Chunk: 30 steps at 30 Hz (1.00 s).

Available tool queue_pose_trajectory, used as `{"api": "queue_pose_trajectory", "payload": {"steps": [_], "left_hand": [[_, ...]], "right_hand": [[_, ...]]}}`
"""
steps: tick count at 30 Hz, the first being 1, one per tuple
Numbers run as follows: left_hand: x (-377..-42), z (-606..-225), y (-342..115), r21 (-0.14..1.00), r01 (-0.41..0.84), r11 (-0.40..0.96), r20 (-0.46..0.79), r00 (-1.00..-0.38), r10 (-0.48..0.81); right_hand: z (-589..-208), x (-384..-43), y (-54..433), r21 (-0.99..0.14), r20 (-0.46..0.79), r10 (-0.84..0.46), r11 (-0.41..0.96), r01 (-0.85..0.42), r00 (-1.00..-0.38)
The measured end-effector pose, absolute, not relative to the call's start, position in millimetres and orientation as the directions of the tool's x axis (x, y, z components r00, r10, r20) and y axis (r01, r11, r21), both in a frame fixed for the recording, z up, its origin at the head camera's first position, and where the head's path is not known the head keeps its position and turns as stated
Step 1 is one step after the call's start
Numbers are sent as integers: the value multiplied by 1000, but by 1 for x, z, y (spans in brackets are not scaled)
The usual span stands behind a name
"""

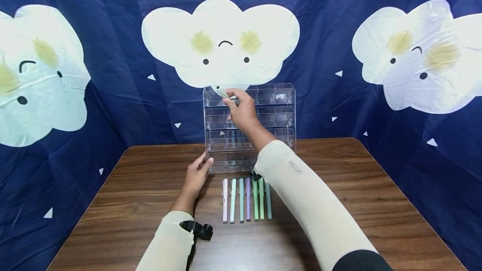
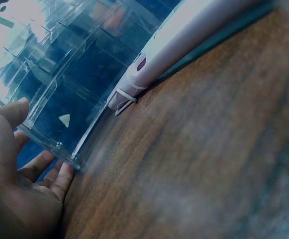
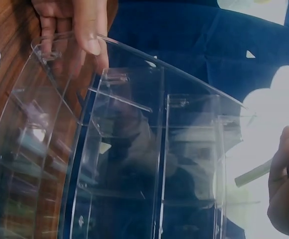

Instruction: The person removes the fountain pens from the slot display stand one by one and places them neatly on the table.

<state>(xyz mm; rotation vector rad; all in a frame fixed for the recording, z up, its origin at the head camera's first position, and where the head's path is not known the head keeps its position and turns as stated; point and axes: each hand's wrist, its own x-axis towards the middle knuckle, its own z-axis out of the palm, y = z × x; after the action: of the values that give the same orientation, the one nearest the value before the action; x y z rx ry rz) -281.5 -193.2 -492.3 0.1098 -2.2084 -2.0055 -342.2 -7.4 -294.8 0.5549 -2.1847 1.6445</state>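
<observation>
A clear plastic organizer (image 1: 294, 116) with tiered, divided shelves stands upright on the table. My left hand (image 1: 196, 177) grips its lower left edge, the thumb in front and the other fingers around the side and behind. Up at the top left compartment, my right hand (image 1: 244, 112) pinches a pale green pen (image 3: 253, 173) between thumb and fingers. The pen is slanted, its free end pointing to the upper left in the head view. Below the organizer several capped pens lie side by side, among them a pink pen (image 1: 225, 202), a purple pen (image 1: 248, 200) and a green pen (image 1: 261, 200).
The wooden table (image 1: 132, 204) ends at a dark blue cloth (image 1: 158, 112) printed with white clouds, which hangs behind and on both sides. The organizer stands near the table's back edge. The right forearm passes over the right end of the pen row.
</observation>
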Motion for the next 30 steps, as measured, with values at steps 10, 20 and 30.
{"api": "queue_pose_trajectory", "payload": {"steps": [10, 20, 30], "left_hand": [[-281, -487, -192, 989, 42, 142, 66, -984, -166], [-281, -491, -193, 992, 33, 124, 55, -983, -176], [-283, -494, -195, 991, 33, 131, 55, -984, -172]], "right_hand": [[-285, -340, 21, -847, 530, -42, 23, -531, -847], [-284, -324, 40, -835, 547, -37, -82, -543, -836], [-297, -303, 65, -830, 557, -54, -68, -554, -829]]}}
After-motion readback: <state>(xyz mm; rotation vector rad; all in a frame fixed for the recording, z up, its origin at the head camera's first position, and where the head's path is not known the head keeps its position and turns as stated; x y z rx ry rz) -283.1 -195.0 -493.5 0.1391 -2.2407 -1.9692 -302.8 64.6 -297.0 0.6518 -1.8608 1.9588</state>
